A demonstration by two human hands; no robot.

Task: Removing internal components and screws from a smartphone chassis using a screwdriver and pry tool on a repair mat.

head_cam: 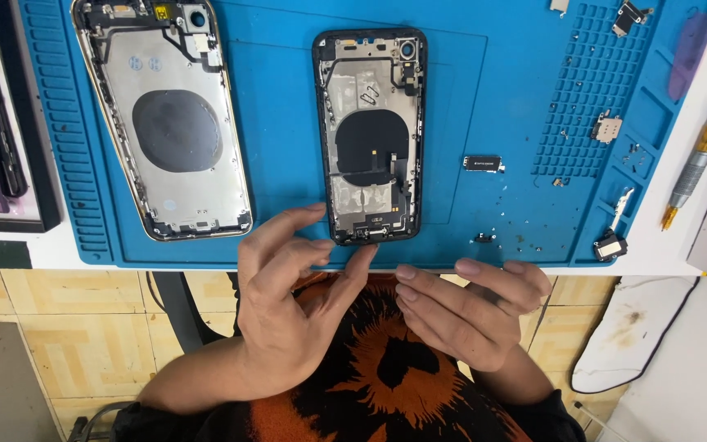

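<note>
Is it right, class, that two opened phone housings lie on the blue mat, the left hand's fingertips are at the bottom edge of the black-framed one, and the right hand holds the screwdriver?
Not quite. In the head view the right hand is empty; the screwdriver lies untouched on the white table beside the blue mat. The rest stands: the left hand reaches the black-framed housing, and the gold-framed housing lies left of it.

Left hand (288, 295) raised, palm up, fingers spread and loosely curled, holding nothing, right hand (472, 307) lower, palm down, fingers together pointing left, empty, both forearms bare, hands near each other but apart
</note>
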